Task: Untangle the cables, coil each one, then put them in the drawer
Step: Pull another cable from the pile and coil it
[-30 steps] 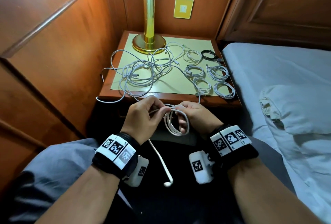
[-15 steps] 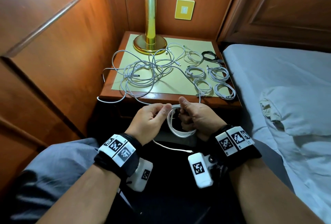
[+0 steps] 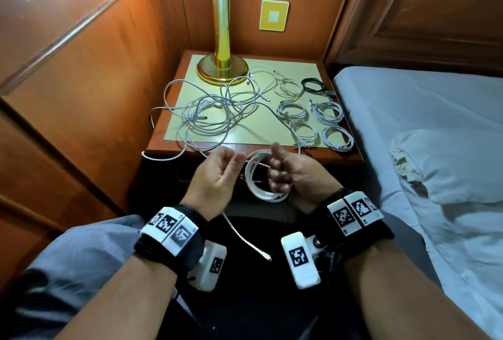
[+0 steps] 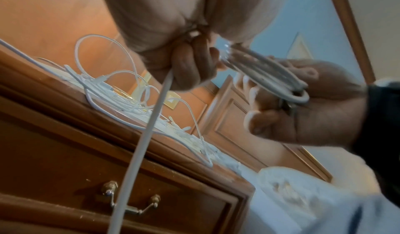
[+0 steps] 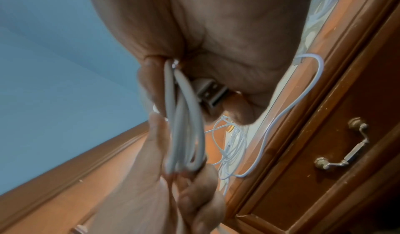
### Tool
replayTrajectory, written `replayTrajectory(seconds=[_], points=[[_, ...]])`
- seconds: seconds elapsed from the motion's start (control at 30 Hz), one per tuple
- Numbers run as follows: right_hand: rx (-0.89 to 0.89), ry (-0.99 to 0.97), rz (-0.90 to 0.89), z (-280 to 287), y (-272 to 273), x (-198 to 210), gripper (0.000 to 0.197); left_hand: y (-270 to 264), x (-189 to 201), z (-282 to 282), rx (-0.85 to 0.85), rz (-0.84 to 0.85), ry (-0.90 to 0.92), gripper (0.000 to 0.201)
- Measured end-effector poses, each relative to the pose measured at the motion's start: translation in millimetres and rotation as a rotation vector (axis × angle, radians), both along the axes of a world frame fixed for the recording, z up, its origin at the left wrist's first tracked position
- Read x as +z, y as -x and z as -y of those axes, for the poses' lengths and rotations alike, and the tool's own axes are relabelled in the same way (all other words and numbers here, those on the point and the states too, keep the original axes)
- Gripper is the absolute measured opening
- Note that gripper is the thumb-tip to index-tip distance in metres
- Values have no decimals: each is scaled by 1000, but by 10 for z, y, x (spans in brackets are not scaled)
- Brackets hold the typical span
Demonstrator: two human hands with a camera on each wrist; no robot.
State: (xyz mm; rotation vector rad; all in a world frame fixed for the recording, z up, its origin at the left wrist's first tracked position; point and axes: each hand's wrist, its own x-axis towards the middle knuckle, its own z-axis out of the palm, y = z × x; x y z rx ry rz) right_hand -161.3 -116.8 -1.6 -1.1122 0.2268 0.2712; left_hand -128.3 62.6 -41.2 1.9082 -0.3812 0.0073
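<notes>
In front of the nightstand my right hand (image 3: 283, 173) grips a coil of white cable (image 3: 258, 176), its USB plug (image 5: 211, 95) sticking out under the palm. My left hand (image 3: 220, 173) pinches the same cable's loose tail (image 3: 245, 239), which hangs down to my lap. A tangle of white cables (image 3: 215, 116) lies on the nightstand top (image 3: 245, 130) at its left. Several coiled white cables (image 3: 315, 122) and one black coil (image 3: 313, 85) lie at the right. The drawer (image 4: 65, 177) below is closed, with a brass handle (image 5: 344, 154).
A brass lamp (image 3: 221, 67) stands at the back of the nightstand. Wood panelling (image 3: 81, 67) closes in the left side, and a bed with a white pillow (image 3: 449, 165) is at the right. One white cable end (image 3: 160, 157) droops over the nightstand's front edge.
Both hands have kept winding: the coil in my right hand has turned and grown, and the loose tail now hangs down from my left hand instead of lying across my lap.
</notes>
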Motion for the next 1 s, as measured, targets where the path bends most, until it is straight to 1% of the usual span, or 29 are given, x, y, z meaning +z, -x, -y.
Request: replayTrajectory(seconds=[0.1, 0.13, 0.2, 0.27, 0.3, 0.33, 0.4, 0.43, 0.5, 0.57, 0.6, 0.63, 0.67, 0.73, 0.77, 0.83, 0.87, 0.93, 0.97, 1.0], points=[[-291, -60, -2, 174, -51, 0, 32, -167, 25, -181, 152, 9, -92, 12], [-388, -51, -1, 227, -57, 3, 32, -205, 28, -228, 181, 16, -142, 5], [-533, -16, 15, 280, -49, 18, 32, -232, 3, -253, 186, 78, -247, 7], [-599, 51, 55, 276, -27, 32, 34, -181, -47, -198, 90, 199, -311, 14], [-603, 132, 82, 260, -16, 30, 36, -127, -96, -142, -8, 251, -330, 19], [-587, 255, 116, 238, -6, 31, 38, -48, -141, -79, -123, 277, -332, 24], [-495, 557, 209, 195, 15, 15, 40, 137, -169, 63, -331, 260, -293, 27], [-433, 695, 251, 180, 4, -34, 39, 217, -152, 122, -394, 240, -253, 27], [-283, 902, 290, 137, -9, -117, 40, 296, -78, 181, -430, 217, -137, 27], [-111, 1043, 269, 98, -24, -170, 42, 278, 11, 154, -388, 239, -38, 21], [-34, 1043, 247, 78, -22, -165, 44, 249, 39, 120, -343, 241, 0, 15], [36, 984, 223, 62, -12, -153, 45, 217, 58, 81, -291, 231, 33, 8], [98, 917, 193, 43, 6, -127, 47, 189, 69, 45, -236, 220, 49, 6], [202, 800, 157, -16, 50, -71, 49, 154, 73, 0, -135, 228, 33, 16], [230, 712, 135, -51, 64, -70, 48, 139, 67, -11, -101, 253, 4, 18], [205, 467, 31, -105, 99, -25, 44, 101, 61, -30, -55, 301, -54, 18], [183, 379, -12, -113, 103, 1, 42, 72, 57, -43, -45, 285, -65, 16], [175, 293, -64, -102, 109, 52, 41, 26, 52, -73, -81, 209, -87, 14], [178, 271, -82, -91, 114, 70, 42, 11, 45, -78, -116, 184, -116, 16], [180, 247, -97, -77, 117, 77, 44, 14, 44, -73, -156, 169, -147, 23]])
